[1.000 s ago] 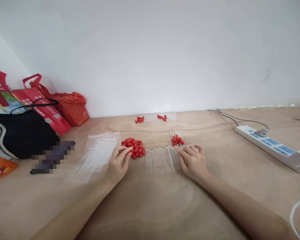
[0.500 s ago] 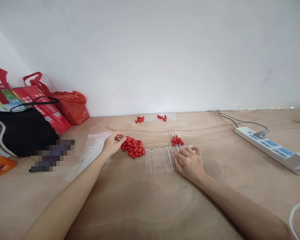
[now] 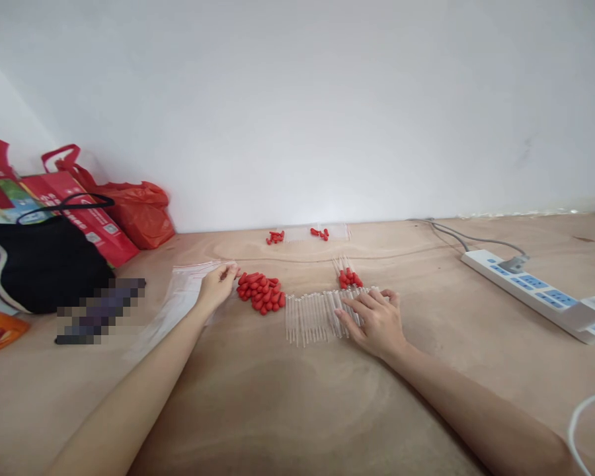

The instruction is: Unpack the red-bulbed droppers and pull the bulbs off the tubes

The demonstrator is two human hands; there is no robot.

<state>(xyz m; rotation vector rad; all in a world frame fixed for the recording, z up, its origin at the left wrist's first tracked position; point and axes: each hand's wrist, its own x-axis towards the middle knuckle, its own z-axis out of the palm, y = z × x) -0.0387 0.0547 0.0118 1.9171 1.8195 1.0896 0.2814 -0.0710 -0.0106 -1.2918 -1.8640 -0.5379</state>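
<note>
My left hand (image 3: 218,283) is closed in a pinch just left of a pile of red rubber dropper bulbs (image 3: 260,293). What lies between its fingertips is too small to make out. Spread over the right end of a row of clear dropper tubes (image 3: 307,318) is my right hand (image 3: 377,324), thumb and fingers apart, fingertips touching the tubes. Beyond that row lie several droppers with red bulbs fitted (image 3: 350,277), their clear tips pointing away from me. Clear zip bags (image 3: 186,287) lie flat under and beside my left wrist.
By the wall is a clear bag (image 3: 297,233) with tubes and red bulbs. A white power strip (image 3: 525,284) with a grey plug and cable stands right. Left are a black bag (image 3: 44,264), a red plastic bag (image 3: 141,211), red carrier bags (image 3: 86,215) and a pixelated dark object (image 3: 102,311).
My left hand has drawn back slightly left from the bulb pile, its fingers curling into a pinch. My right thumb has moved a little left over the tubes.
</note>
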